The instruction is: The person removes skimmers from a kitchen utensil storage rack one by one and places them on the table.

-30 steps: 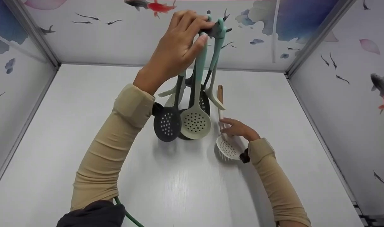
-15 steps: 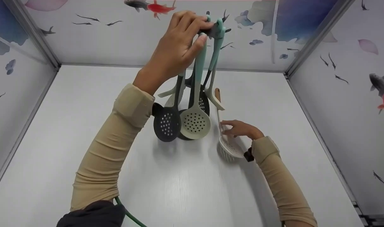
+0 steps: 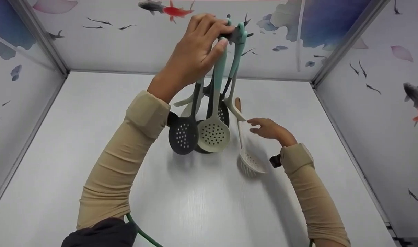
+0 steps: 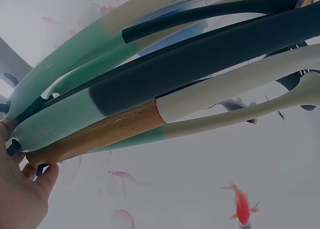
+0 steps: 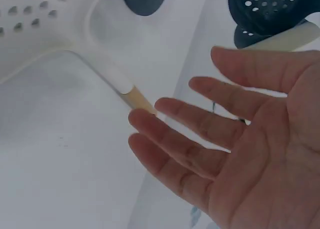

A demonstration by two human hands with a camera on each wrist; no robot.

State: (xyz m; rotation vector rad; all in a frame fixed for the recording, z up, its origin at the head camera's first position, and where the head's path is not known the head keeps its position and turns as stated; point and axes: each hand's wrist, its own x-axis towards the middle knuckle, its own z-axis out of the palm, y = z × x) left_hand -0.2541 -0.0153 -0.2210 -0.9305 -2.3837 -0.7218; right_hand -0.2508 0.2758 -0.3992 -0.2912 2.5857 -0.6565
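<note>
At the top of the head view my left hand (image 3: 195,48) grips a dark utensil rack (image 3: 233,34), thumb on the near side. From its hooks hang several kitchen utensils with mint-green handle ends, among them a cream skimmer (image 3: 214,135) and a dark slotted spoon (image 3: 183,135). The left wrist view shows a wooden handle (image 4: 95,131) hanging close to the thumb. On the table lies a white slotted spoon (image 3: 253,163) with a wooden handle end. My right hand (image 3: 269,128), fingers spread and holding nothing, hovers beside its shaft, fingertips close to a cream curved utensil (image 3: 234,108).
A white table (image 3: 195,206) fills the space beneath. Printed panels with fish enclose it: a back wall (image 3: 126,48) and a right wall (image 3: 377,106). A green cable (image 3: 143,235) runs beside the left sleeve.
My right hand has let go of the white slotted spoon's shaft and moved up and right. The spoon has shifted and turned slightly on the table. My left hand stays on the rack.
</note>
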